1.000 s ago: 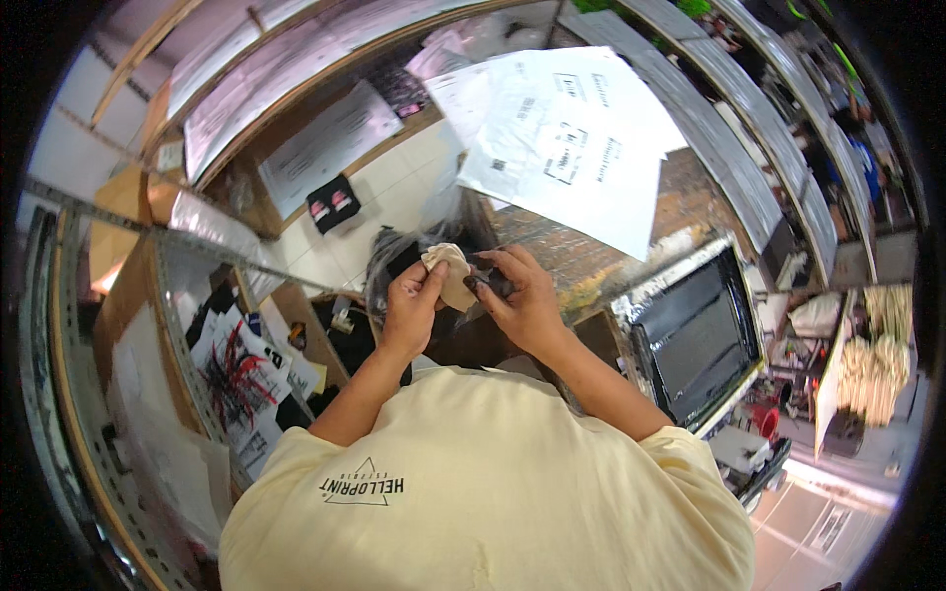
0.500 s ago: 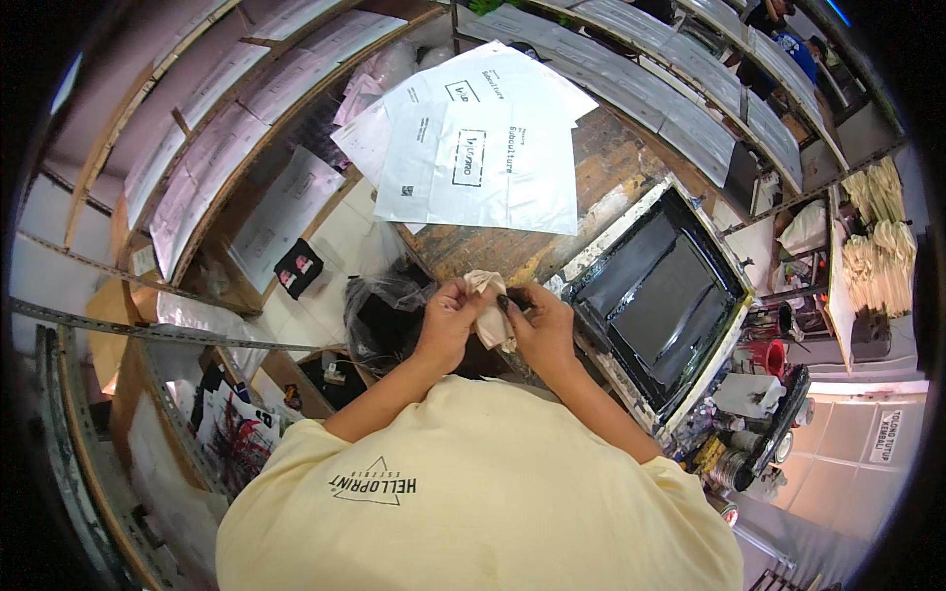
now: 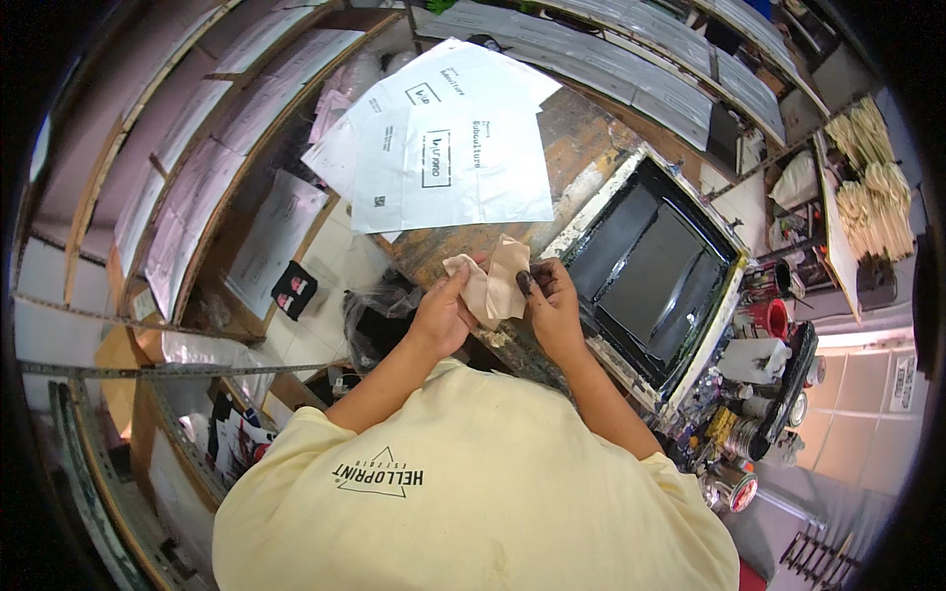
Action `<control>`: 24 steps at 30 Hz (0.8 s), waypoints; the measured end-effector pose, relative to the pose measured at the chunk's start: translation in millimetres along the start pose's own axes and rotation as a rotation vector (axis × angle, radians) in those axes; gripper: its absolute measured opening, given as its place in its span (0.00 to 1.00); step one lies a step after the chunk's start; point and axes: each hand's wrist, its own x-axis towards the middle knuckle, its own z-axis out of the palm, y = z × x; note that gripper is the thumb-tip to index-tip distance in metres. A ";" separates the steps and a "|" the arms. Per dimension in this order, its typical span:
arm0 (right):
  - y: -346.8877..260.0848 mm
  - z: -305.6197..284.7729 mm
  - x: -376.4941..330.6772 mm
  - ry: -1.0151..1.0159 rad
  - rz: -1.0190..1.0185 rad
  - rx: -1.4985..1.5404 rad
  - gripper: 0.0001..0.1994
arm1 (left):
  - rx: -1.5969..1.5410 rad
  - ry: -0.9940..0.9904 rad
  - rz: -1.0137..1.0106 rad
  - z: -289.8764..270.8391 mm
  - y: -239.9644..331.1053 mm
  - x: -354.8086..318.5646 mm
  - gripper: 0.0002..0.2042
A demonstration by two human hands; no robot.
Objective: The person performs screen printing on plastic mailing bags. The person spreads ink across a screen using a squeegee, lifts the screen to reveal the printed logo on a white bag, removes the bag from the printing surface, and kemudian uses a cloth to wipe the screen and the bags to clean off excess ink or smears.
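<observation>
Between my two hands is a small beige cloth (image 3: pixel 505 284), folded and creased, its upper corners standing up. My left hand (image 3: pixel 443 315) is closed on its left side, thumb on top. On the right edge, my right hand (image 3: pixel 555 313) pinches the cloth between thumb and fingers; black ink stains the thumb. Just right of my right hand lies a screen-printing frame (image 3: pixel 645 281), pale-edged, with glossy black ink over its mesh. Beyond my hands, printed pale grey plastic sheets (image 3: pixel 493 187) overlap on the worn wooden table (image 3: pixel 567 163).
Shelves (image 3: pixel 212 158) of pale printed sheets stand at left and across the back. Ink cans (image 3: pixel 729 485) and a red tub (image 3: pixel 769 317) crowd the right side. Clear plastic wrapping (image 3: pixel 379 310) hangs by the table's left edge. A small black printed item (image 3: pixel 294 289) lies farther left.
The bunched cloth is now more opened out, its corners spread. My right hand has moved a little to the right and away from the left. The view has shifted slightly.
</observation>
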 end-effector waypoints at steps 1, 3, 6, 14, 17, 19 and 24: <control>2.7 -3.3 1.4 0.015 0.025 0.073 0.09 | 0.018 -0.004 -0.004 -2.5 1.8 5.5 0.18; 2.9 -11.8 4.3 0.059 0.084 0.176 0.10 | 0.052 -0.013 -0.010 -9.5 5.2 17.2 0.19; -3.3 -10.3 7.9 0.163 0.133 0.299 0.13 | 0.061 0.019 -0.059 -25.5 5.8 38.3 0.17; 21.0 -18.7 -0.2 0.217 0.286 -0.076 0.12 | 0.428 0.146 -0.167 -147.7 -40.7 131.2 0.13; 23.6 -3.4 -2.1 0.306 0.265 -0.157 0.10 | 1.014 0.165 -0.041 -163.9 -42.9 143.8 0.19; 31.7 -13.5 -9.0 0.357 0.267 -0.231 0.09 | 1.872 0.077 0.298 -119.2 -3.5 127.1 0.23; 15.8 -3.3 -10.4 0.459 0.237 -0.240 0.09 | 1.848 -0.393 0.706 -114.0 44.3 189.0 0.19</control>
